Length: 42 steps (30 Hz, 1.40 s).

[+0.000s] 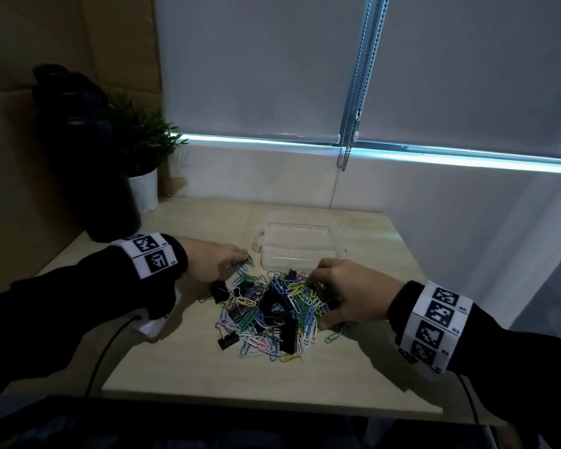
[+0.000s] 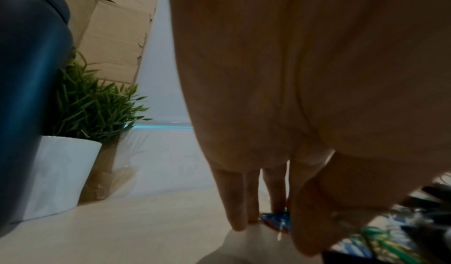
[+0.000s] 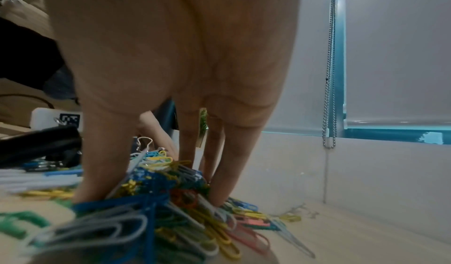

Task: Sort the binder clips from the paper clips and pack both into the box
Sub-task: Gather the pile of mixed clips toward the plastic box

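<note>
Two hands in mixed clips (image 1: 269, 314), left hand (image 1: 212, 262), right hand (image 1: 353, 291)

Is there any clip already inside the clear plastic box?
No; in the head view the clear plastic box looks empty, while the paper clips and binder clips lie mixed on the table.

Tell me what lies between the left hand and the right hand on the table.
In the head view, the mixed pile of paper clips and black binder clips fills the stretch between left hand and right hand; both hands reach into its edges.
</note>
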Tool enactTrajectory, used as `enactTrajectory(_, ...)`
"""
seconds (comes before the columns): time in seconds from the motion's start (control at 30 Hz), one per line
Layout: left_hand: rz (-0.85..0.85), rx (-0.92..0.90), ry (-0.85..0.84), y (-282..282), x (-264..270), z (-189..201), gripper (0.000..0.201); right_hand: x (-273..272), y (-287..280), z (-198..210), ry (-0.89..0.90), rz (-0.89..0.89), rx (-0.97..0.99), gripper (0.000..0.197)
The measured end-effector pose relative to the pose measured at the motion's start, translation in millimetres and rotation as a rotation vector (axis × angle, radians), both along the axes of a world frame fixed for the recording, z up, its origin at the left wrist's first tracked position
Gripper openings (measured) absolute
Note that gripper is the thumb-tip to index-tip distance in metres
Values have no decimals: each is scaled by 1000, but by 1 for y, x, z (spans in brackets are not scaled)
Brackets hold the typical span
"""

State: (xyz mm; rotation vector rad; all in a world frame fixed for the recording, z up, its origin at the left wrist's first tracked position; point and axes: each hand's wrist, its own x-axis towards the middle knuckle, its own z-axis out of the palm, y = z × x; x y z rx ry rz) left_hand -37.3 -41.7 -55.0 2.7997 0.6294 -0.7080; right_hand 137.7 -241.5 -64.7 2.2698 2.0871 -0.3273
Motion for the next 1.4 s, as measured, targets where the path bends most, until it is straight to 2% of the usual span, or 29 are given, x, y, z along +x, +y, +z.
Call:
enactTrajectory(0.2, -7, -149, -174, 7, -5, 9, 48, 7, -8, 10, 49, 17, 102, 32)
enactTrajectory(0.27, -9, -87, -247, 8, 0, 12, 39, 12, -8, 16, 72, 7, 125, 18)
enactTrajectory(0.33, -4, -7, -282, 9, 6, 12, 37, 15, -6, 21, 88, -16, 153, 10)
enactTrajectory(0.37, 0, 9, -279, 9, 9, 11, 39, 16, -5, 23, 104, -30, 162, 11)
enactTrajectory(0.4, 2, 10, -260, 9, 11, 9, 43, 16, -4, 24, 116, -47, 152, 20)
enactTrajectory(0.5, -7, -9, -192, 3, 20, 7, 53, 11, -1, 18, 54, -100, -38, 74)
enactTrajectory(0.53, -4, -18, -173, 1, 23, 6, 52, 9, 0, 15, 9, -101, -91, 80)
enactTrajectory(0.6, 9, -48, -156, 0, 28, 3, 49, 5, 3, 6, -39, -86, -93, 70)
enactTrajectory(0.7, 25, -87, -162, 1, 33, -2, 45, 6, 5, 4, 26, -95, -6, 51)
enactTrajectory(1.07, 22, -38, -179, 8, 33, -12, 26, 30, 12, 18, 173, -256, 123, 27)
enactTrajectory(1.17, 19, -42, -190, 11, 33, -13, 19, 38, 17, 22, 274, -304, 129, 17)
enactTrajectory(1.23, 20, -58, -205, 12, 31, -12, 16, 42, 19, 24, 408, -328, 118, 11)
enactTrajectory(1.4, 77, -116, -287, 19, 24, -3, 11, 50, 23, 33, 653, -389, 146, 10)
